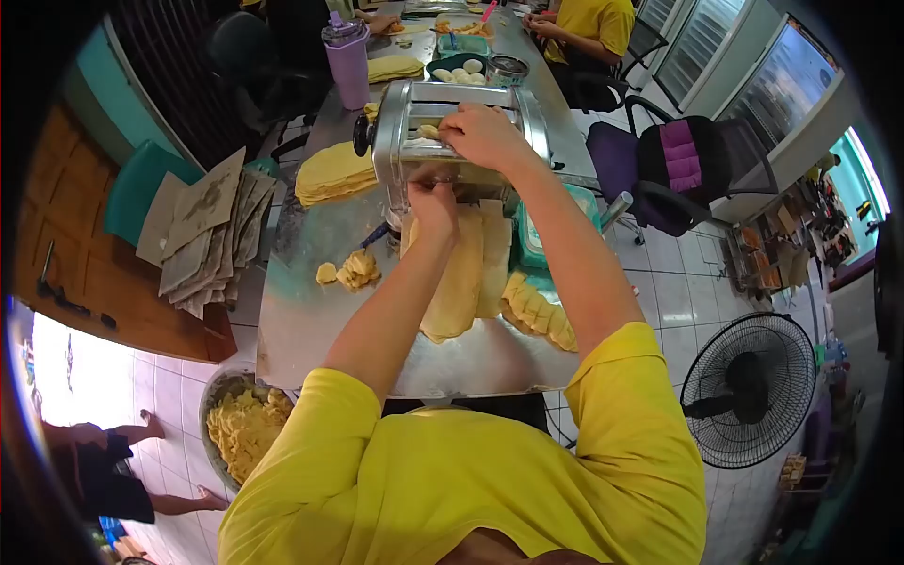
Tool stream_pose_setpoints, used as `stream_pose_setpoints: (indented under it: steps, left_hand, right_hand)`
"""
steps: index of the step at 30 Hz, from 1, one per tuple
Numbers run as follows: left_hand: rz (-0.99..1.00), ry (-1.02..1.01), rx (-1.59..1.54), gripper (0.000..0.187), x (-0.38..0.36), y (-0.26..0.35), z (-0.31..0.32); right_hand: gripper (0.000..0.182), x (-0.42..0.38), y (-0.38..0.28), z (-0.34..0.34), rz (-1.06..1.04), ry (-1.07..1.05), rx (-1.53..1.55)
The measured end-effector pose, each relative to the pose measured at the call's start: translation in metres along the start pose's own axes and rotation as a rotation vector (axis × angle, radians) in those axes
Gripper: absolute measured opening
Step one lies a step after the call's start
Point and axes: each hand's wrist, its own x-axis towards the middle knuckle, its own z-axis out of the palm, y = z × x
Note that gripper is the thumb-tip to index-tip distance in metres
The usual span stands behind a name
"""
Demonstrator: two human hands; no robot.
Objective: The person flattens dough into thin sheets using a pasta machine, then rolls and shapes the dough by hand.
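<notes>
A metal roller machine (386,141) with a black knob stands on the metal table. My right hand (480,135) is at the top of the machine, its fingers bent over the rollers beside a small piece of dough (428,132). Lower down, my left hand (433,205) is at the front of the machine, fingertips partly hidden under its edge. Long flat dough sheets (452,292) lie below the machine, between my forearms. To their right is a row of folded dough pieces (539,311), to their left small dough lumps (358,270). What either hand grips is hidden.
Stacked dough sheets (334,174) and a purple tumbler (348,66) stand left of the machine. A green-lidded container (556,226) is on the right. A dough-filled basin (245,424) and a fan (750,388) stand beside the table. Co-workers (589,33) sit at the far end.
</notes>
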Motion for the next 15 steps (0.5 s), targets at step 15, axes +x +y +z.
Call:
stream_pose_setpoints:
  steps: [15]
  left_hand:
    - [0.027, 0.088, -0.113, 0.013, -0.013, 0.000, -0.018]
  right_hand:
    - [0.016, -0.006, -0.001, 0.001, 0.050, 0.222, 0.202]
